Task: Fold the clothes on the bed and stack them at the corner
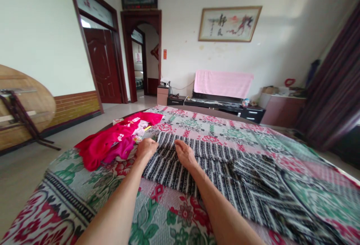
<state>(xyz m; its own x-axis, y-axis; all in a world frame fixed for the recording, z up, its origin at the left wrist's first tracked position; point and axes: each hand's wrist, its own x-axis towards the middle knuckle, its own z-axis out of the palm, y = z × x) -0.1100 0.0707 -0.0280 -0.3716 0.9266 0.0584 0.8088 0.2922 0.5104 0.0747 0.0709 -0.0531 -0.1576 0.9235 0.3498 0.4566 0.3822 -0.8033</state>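
A black-and-white striped garment [225, 173] lies spread across a floral cloth [174, 215] that covers the table in front of me. My left hand [146, 148] rests on the garment's far left end with its fingers curled round the fabric edge. My right hand [184, 153] lies on the striped fabric just to the right, fingers together and pressing down. Both forearms reach out from the bottom of the view.
A heap of red and magenta clothes [112, 142] lies left of my left hand. A folded round wooden table [25, 102] leans on the left wall. A dark TV cabinet with a pink cloth [223, 83] stands behind; curtains [334, 91] hang at right.
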